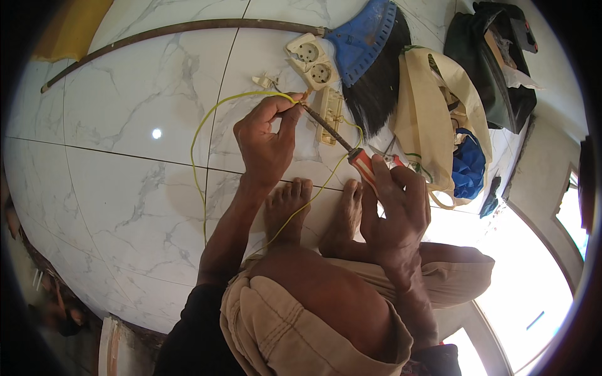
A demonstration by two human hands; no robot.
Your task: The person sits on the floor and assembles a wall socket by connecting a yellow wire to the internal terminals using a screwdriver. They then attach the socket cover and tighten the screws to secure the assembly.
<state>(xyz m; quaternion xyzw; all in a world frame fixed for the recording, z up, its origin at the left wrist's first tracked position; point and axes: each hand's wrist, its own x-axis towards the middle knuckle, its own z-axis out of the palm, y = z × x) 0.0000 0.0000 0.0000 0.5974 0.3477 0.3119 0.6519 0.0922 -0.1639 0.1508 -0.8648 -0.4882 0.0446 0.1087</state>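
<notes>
The left hand [266, 128] is pinching, thumb and forefinger nearly together, and is holding a yellow-green wire [199, 141] by its end on the near side of the socket block [310, 59]. The right hand [396, 207] is curling closed around the red handle of a screwdriver [362, 165], to the right of the socket block and closer to the person. The screwdriver's tip is meeting the left fingertips beside a small coppery piece (whether it is sitting in a screw is too small to tell). The wire is bowing out to the left of the socket block, then running toward the person.

The socket block is lying with its 2 round outlets facing up. An open cream housing [328, 119] is lying just to its near side, and a small cream fitting [263, 82] is resting to its left. A broom's blue head [364, 41] is lying just right of the socket block, while its stick [188, 26] is stretching far left beyond it. Farther right of the block, a cream bag [417, 103] is gaping around blue cloth [469, 169], and a dark bag [467, 53] is slumping behind. 2 bare feet [290, 207] are standing on the block's near side, on marbled tiles [138, 188].
</notes>
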